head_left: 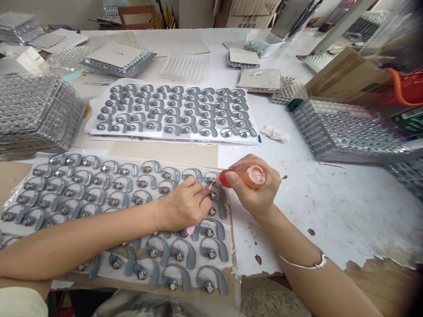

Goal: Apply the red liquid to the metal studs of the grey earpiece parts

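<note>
Gripping a bottle point(248, 177) in right hand point(253, 187), left hand point(183, 204) pinching an applicator point(209, 187), clear trays point(312, 132) holding metal parts point(355, 134)

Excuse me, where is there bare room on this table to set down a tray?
Bare white tabletop lies right of the right hand, before the right tray stack. A narrower strip runs between the upper sheet of grey parts and that stack. The left side is crowded: the left tray stack and the lower sheet.

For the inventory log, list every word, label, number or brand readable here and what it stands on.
Nothing can be read. Marks on the green box at the right edge are too small and blurred; the orange-capped bottle in the right hand shows no legible label.
</note>
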